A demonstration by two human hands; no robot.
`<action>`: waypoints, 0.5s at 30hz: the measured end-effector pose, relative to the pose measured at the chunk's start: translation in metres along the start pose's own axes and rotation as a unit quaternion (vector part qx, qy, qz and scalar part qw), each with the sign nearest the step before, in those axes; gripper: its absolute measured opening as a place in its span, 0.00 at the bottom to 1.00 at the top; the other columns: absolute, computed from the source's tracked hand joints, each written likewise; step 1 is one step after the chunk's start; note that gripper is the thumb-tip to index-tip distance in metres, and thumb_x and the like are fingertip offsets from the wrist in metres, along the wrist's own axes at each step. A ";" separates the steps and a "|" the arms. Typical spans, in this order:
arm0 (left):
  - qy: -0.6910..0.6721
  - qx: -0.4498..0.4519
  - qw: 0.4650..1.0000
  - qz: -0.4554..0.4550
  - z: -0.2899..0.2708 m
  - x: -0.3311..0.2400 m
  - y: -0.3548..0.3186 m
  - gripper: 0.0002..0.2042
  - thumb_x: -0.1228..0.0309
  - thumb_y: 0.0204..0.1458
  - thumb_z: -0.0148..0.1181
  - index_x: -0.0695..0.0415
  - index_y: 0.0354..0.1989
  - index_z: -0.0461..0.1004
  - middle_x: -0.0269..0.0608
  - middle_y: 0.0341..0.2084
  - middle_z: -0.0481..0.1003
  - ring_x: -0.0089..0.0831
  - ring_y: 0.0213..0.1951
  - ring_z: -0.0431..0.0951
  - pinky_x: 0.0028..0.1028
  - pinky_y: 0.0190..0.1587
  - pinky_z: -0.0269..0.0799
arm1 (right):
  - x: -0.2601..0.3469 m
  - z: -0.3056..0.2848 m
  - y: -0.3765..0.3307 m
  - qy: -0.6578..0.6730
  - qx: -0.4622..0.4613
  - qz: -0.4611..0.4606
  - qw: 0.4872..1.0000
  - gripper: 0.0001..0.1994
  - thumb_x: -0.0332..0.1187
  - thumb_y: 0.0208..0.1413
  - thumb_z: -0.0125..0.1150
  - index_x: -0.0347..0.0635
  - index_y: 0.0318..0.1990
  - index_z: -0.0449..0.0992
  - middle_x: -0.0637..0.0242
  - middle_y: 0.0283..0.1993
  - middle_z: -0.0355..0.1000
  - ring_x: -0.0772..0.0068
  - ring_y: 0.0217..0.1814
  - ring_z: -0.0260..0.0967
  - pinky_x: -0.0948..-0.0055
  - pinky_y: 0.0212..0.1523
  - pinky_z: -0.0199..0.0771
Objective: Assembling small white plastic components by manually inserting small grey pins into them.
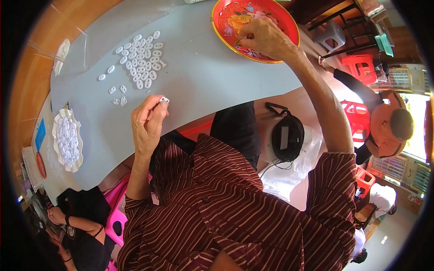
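Observation:
My left hand [149,121] is raised near the table's front edge, thumb and fingers pinched on a small white plastic piece [165,99]. My right hand [264,38] reaches over a round red tray [219,38] with a gold rim and a flower pattern. Its fingers are closed together, and whatever lies between them is hidden. Beyond my left hand, many white oval plastic pieces with holes [141,63] lie flat in a close group. Several similar small pieces [123,89] lie apart from it, to the left.
A scalloped white dish [80,151] heaped with white pieces stands on the grey table [194,67] at the left. A white cloth [61,56] lies by the far-left edge. People sit at lower left and at right, near red stools [357,67]. A black mesh bag [289,135] hangs below.

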State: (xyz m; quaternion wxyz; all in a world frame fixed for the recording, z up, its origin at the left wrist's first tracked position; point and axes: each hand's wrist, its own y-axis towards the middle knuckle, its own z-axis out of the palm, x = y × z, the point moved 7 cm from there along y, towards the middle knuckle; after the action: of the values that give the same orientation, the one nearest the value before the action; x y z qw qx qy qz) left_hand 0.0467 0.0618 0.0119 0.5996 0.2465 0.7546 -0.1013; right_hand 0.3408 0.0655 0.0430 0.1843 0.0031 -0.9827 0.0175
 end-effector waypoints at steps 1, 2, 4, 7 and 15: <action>0.000 0.001 1.000 -0.001 0.000 0.001 0.000 0.06 0.74 0.52 0.53 0.65 0.32 0.71 0.31 0.17 0.64 0.16 0.21 0.60 0.18 0.23 0.54 | -0.002 0.001 0.000 0.000 0.000 0.001 1.000 0.07 0.29 0.44 0.61 0.36 0.30 0.78 0.57 0.23 0.74 0.67 0.26 0.72 0.69 0.33 0.70; 0.005 0.002 1.000 0.001 0.000 0.001 0.000 0.06 0.73 0.52 0.53 0.65 0.32 0.71 0.31 0.17 0.64 0.16 0.21 0.59 0.18 0.23 0.54 | -0.003 0.002 0.001 -0.002 -0.005 -0.008 1.000 0.07 0.29 0.44 0.60 0.35 0.30 0.78 0.57 0.23 0.74 0.66 0.25 0.72 0.69 0.33 0.70; 0.011 0.002 1.000 0.004 0.000 0.001 0.000 0.07 0.73 0.52 0.53 0.65 0.32 0.71 0.30 0.17 0.64 0.16 0.21 0.59 0.18 0.23 0.54 | -0.003 0.003 0.001 -0.005 -0.011 -0.017 1.000 0.06 0.29 0.44 0.60 0.35 0.29 0.78 0.56 0.23 0.74 0.66 0.25 0.72 0.68 0.33 0.70; 0.009 0.001 1.000 -0.001 -0.001 0.001 -0.001 0.07 0.73 0.52 0.53 0.65 0.31 0.71 0.30 0.17 0.64 0.16 0.21 0.58 0.18 0.23 0.53 | 0.004 -0.001 0.000 -0.036 -0.047 -0.029 0.998 0.06 0.28 0.44 0.60 0.35 0.29 0.78 0.55 0.22 0.73 0.65 0.24 0.71 0.67 0.32 0.70; 0.007 -0.006 1.000 -0.003 -0.001 0.003 -0.001 0.07 0.73 0.52 0.54 0.66 0.31 0.71 0.30 0.17 0.63 0.16 0.21 0.58 0.18 0.23 0.53 | 0.012 -0.001 0.002 -0.025 0.000 -0.026 0.999 0.06 0.28 0.44 0.59 0.35 0.28 0.78 0.55 0.21 0.71 0.65 0.23 0.68 0.66 0.32 0.69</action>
State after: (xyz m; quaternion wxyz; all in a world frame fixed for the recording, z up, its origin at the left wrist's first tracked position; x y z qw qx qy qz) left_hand 0.0447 0.0620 0.0092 0.5956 0.2414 0.7600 -0.0974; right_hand 0.3300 0.0675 0.0479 0.1605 0.0292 -0.9865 0.0125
